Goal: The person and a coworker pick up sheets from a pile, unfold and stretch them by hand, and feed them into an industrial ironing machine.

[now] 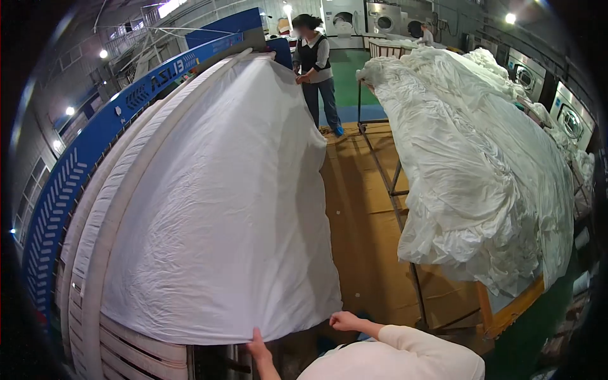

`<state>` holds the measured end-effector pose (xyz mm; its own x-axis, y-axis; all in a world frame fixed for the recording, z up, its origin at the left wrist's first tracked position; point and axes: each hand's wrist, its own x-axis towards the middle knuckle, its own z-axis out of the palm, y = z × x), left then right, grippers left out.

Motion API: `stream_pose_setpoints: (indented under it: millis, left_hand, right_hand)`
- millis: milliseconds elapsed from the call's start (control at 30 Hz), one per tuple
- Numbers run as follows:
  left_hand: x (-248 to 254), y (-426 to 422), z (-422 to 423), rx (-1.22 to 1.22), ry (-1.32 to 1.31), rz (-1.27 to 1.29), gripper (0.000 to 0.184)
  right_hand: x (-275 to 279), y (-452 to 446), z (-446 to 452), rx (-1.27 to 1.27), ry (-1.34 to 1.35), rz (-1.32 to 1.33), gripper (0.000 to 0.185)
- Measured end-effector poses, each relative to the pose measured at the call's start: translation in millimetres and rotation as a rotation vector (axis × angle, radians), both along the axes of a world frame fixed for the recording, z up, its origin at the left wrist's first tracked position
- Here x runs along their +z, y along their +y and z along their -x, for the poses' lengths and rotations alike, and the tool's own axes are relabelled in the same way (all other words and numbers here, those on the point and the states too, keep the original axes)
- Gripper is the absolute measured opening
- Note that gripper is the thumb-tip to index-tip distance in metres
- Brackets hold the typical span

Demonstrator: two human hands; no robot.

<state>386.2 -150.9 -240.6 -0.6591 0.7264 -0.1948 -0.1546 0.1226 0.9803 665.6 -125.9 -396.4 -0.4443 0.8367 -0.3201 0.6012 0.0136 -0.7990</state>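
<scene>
Landmark: the blue-panelled machine [133, 98] runs up the left of my view, so I'm calling every place from it.
White sheet [234, 190]: spread over the machine's bed and out past its right side, finely wrinkled over much of its face.
Left hand [258, 347]: here at the machine's near end, thumb up, closed in a pinch on the sheet's near edge.
Right hand [345, 321]: farther right of the machine, fingers curled tight, and I see the sheet's near right corner in them.
Co-worker [313, 57]: standing right of the machine's far end, 2 hands by the sheet's edge; gripping or not, I can't tell.
Heaped linen [468, 164]: well right of the machine, across the brown floor covering [364, 253], white, crumpled, draped over a metal frame [378, 161].
</scene>
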Motion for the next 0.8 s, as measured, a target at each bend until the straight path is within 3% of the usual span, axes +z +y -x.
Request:
stream_pose_setpoints:
  millis: [67,133,200,233,333,467,500,567,633,733,800]
  left_hand:
    - [-2.7,-10.6,-10.4,0.017,-0.028,-0.118,0.048]
    - [53.1,-24.5,-27.0,-0.038,0.022,0.023,0.049]
    - [21.6,-37.7,-13.4,-0.034,-0.231,-0.296,0.049]
    - [18.9,-42.7,-5.8,-0.026,-0.250,-0.264,0.049]
    - [26.9,-33.2,1.9,0.159,-0.181,-0.294,0.049]
    - [-45.2,-9.9,57.7,0.110,0.022,-0.188,0.051]
    - [-13.1,-5.3,46.4,0.028,-0.047,-0.261,0.046]
    - [-5.2,4.6,43.7,-0.002,0.033,-0.140,0.045]
    - [-21.2,6.6,36.2,0.028,0.241,-0.003,0.046]
    - [-30.0,1.2,23.9,0.098,0.158,-0.069,0.045]
    - [-34.5,-12.3,30.4,0.070,0.253,-0.110,0.037]
  right_hand:
    - [6.6,3.0,23.4,0.045,0.048,0.044,0.023]
    - [11.4,3.3,44.5,0.071,0.069,0.095,0.023]
    - [14.1,1.8,61.3,0.084,0.063,0.152,0.023]
    - [14.5,-3.3,65.4,0.085,0.074,0.141,0.023]
    - [18.0,-13.3,65.1,0.087,0.074,0.119,0.023]
    - [21.7,-20.0,33.2,0.048,-0.007,0.134,0.022]
    - [19.2,-21.5,26.1,0.028,-0.026,0.137,0.022]
    - [17.0,-23.3,12.9,-0.048,-0.062,0.112,0.022]
    - [12.4,-28.3,2.1,-0.095,-0.071,0.108,0.022]
    - [11.3,-26.2,-2.8,-0.125,-0.049,0.124,0.022]
    - [10.8,-27.7,-4.4,-0.134,-0.050,0.155,0.022]
